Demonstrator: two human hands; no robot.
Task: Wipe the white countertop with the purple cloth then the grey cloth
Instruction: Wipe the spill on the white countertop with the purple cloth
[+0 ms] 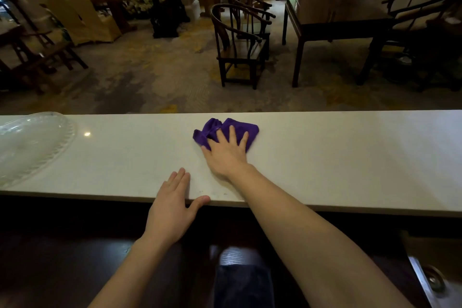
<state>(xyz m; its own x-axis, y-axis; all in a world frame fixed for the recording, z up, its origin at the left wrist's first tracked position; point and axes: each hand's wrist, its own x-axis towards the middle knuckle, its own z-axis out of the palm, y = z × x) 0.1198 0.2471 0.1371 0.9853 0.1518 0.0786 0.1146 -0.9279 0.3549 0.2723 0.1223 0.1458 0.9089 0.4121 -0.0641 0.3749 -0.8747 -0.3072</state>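
Purple cloth (226, 132): bunched, near counter (350, 157) far edge, under right hand (226, 155), fingers splayed flat, pressing, not gripping. Left hand (172, 207) open, empty, on near edge. Counter runs left-right; grey cloth unseen.

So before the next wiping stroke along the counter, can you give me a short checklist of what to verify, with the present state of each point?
1. Right hand lies flat on the purple cloth, fingers spread, no closed grip: ok.
2. Purple cloth touches the white countertop: ok, though it is bunched, not spread.
3. Left hand braces on the near counter edge, clear of the cloth: ok.
4. Countertop to the right of the cloth is free: ok.
5. Clear glass platter stands at the left end, in the way of a long leftward stroke: not ok.
6. Grey cloth ready for the second pass: cannot tell, not in view.
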